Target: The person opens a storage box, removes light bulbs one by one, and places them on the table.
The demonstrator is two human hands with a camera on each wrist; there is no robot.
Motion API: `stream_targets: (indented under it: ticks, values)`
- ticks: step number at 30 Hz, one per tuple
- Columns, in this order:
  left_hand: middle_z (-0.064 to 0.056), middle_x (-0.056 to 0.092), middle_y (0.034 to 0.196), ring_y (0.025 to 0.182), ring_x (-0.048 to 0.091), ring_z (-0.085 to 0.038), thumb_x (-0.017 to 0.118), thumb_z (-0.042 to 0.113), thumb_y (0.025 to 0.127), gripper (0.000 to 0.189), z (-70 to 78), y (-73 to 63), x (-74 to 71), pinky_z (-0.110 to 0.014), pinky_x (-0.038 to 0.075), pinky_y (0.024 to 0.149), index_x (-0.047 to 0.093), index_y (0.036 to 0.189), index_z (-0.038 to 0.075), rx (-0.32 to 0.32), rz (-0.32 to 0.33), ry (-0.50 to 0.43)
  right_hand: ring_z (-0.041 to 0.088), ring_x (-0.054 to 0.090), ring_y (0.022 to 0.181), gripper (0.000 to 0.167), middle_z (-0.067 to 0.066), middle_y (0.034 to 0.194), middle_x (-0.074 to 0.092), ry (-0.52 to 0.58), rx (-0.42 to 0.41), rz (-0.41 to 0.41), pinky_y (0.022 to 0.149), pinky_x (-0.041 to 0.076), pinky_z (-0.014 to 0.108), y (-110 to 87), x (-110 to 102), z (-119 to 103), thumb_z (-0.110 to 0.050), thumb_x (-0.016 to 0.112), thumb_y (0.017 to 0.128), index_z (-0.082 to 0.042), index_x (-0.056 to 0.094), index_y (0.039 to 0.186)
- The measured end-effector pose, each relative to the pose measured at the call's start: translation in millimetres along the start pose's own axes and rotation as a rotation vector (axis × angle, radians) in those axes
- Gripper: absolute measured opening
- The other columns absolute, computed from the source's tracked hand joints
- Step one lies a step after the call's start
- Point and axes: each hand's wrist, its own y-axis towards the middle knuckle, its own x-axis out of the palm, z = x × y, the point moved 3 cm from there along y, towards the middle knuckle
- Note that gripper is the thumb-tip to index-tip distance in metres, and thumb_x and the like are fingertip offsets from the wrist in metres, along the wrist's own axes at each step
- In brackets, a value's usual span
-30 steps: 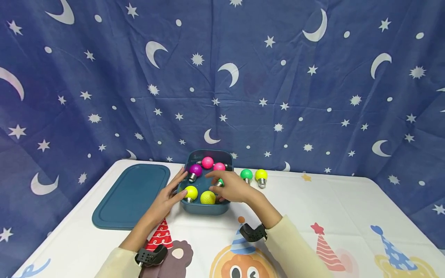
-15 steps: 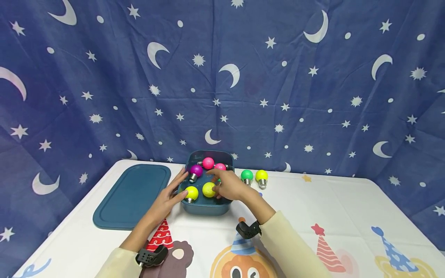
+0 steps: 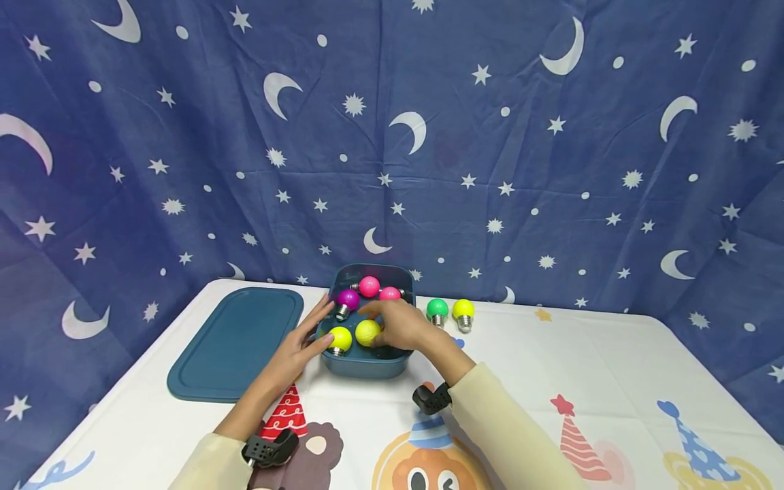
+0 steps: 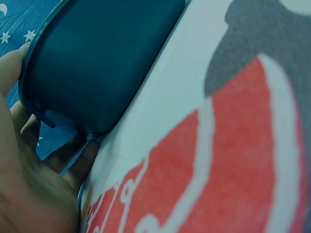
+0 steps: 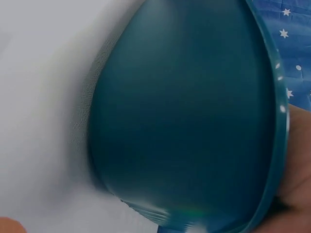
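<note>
A dark teal box (image 3: 365,369) stands on the table and holds several coloured light bulbs. My left hand (image 3: 295,354) rests against its left side. The fingers are straight along the wall and the thumb lies at the rim beside a yellow bulb (image 3: 340,339). Reaching in over the right rim, my right hand (image 3: 401,325) has its thumb and index finger around a yellow dimpled ball (image 3: 367,333). The other right fingers are hidden. A purple bulb (image 3: 348,299) and two pink bulbs (image 3: 369,286) lie toward the back of the box.
Left of the box lies a flat teal lid (image 3: 235,344). A green bulb (image 3: 437,309) and another yellow bulb (image 3: 463,310) lie outside, to the box's right. The white tablecloth (image 3: 539,381) has printed party figures. A starry blue curtain (image 3: 453,224) hangs behind.
The dimpled ball has moved back from the box's front wall, with my right hand at it. The green bulb inside has become hidden behind that hand. My left hand stays in place.
</note>
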Motion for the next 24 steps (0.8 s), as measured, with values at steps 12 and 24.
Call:
stream_targets:
  ticks: [12, 24]
  values:
    - [-0.004, 0.012, 0.159, 0.144, 0.008, -0.03, 0.053, 0.016, 0.098, 0.056, 2.0, 0.3, -0.3, -0.063, 0.013, 0.109, 0.032, 0.15, 0.008, -0.002, 0.0, -0.003, 0.011, 0.056, 0.076, 0.047, -0.009, 0.094, 0.066, -0.036, -0.033, -0.045, 0.065, 0.048, 0.026, 5.0, 0.2, 3.6, -0.02, 0.082, 0.077, -0.023, 0.068, 0.122]
    - [-0.003, 0.013, 0.159, 0.144, 0.008, -0.03, 0.054, 0.017, 0.098, 0.056, 1.2, 0.1, 0.7, -0.063, 0.013, 0.108, 0.033, 0.149, 0.008, -0.011, 0.002, 0.0, 0.009, 0.058, 0.075, 0.05, -0.007, 0.105, 0.067, -0.091, -0.067, -0.046, 0.069, 0.049, 0.028, 2.0, 2.2, 1.6, -0.02, 0.081, 0.077, -0.023, 0.066, 0.125]
